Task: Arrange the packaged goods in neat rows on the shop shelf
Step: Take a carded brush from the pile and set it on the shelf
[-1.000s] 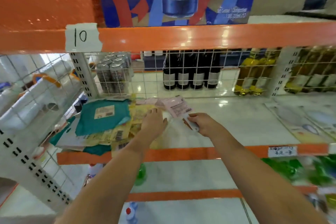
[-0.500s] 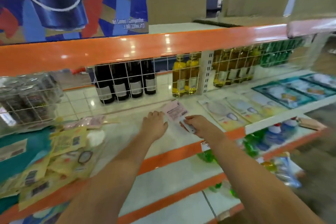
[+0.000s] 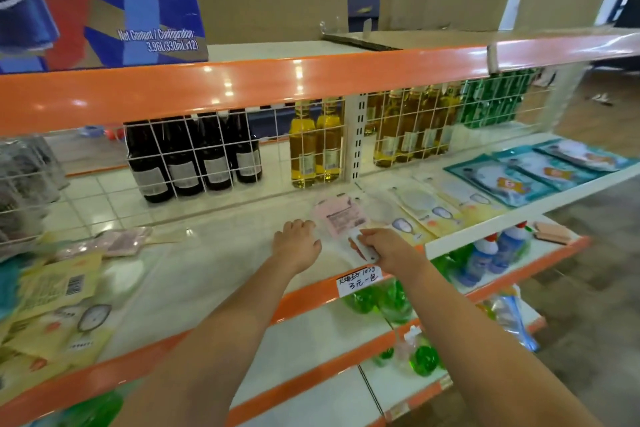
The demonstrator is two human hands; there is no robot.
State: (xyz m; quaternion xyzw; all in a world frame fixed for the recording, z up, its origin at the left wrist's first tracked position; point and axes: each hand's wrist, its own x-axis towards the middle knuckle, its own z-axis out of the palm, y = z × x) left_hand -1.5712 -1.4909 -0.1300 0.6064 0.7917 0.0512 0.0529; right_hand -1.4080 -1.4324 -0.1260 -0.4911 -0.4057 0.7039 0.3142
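We stand at an orange-edged shop shelf [image 3: 194,274] with a white board, backed by a white wire grid [image 3: 194,156]. Our right hand [image 3: 388,250] curls its fingers and thumb around the near end of a flat pink packet [image 3: 341,220], which lies on the board with its far end pointing toward the grid. Our left hand [image 3: 297,248] rests knuckles-up just left of the packet, fingers loosely bent on the board and holding nothing. Directly right of the packet, pale sachets [image 3: 426,210] lie side by side in a row, and beyond them teal packets [image 3: 512,180] continue the line. Below our right wrist, a handwritten price tag [image 3: 360,280] sticks to the orange lip. At far left, yellow sachets [image 3: 59,291] sit in a loose heap, with another pink packet [image 3: 114,241] behind them. Through the grid we see dark bottles [image 3: 194,159], yellow oil bottles [image 3: 315,146] and green packs [image 3: 491,100]. Green bottles [image 3: 377,298] fill the shelf below, and a blue printed carton [image 3: 104,0] stands on top.
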